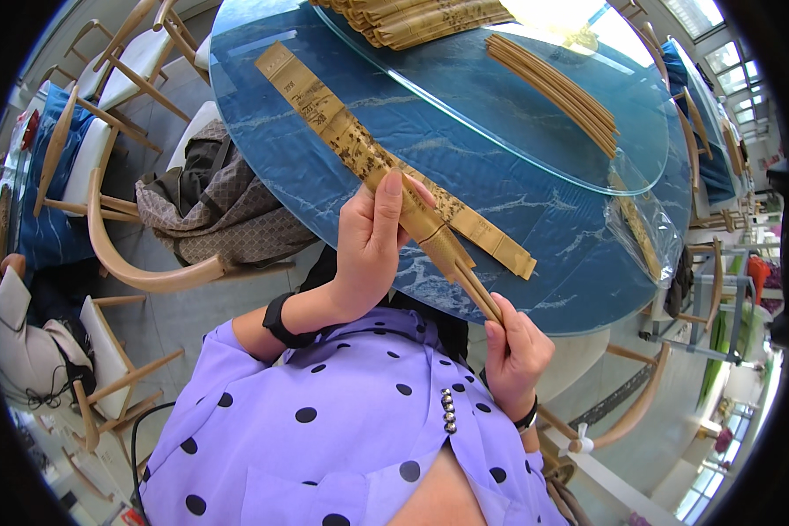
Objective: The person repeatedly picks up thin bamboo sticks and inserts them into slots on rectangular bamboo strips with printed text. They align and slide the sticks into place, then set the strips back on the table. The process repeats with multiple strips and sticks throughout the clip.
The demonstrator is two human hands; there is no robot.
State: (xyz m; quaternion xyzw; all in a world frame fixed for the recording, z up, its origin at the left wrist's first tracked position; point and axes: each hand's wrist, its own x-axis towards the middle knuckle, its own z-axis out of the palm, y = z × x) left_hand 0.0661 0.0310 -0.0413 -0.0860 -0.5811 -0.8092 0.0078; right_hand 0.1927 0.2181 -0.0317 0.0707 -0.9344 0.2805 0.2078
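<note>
My left hand (pixel 370 235) is closed around a long gold paper chopstick sleeve (pixel 320 110) printed with dark patterns, its thumb lying along the top. From the sleeve's near end stick out brown chopsticks (pixel 478 294). Their tips are pinched between the thumb and fingers of my right hand (pixel 519 352). How far the sticks reach inside the paper is hidden. Beneath the held sleeve, another gold sleeve (pixel 486 238) lies on the blue marbled round table (pixel 316 188), partly covered by my left hand.
On the glass turntable (pixel 456 95) rest a pile of gold sleeves (pixel 412 24) and a row of loose brown chopsticks (pixel 557 95). A clear plastic bag (pixel 642 230) lies at the table's right edge. A wooden chair (pixel 153 279) with a patterned bag (pixel 228 206) stands to the left.
</note>
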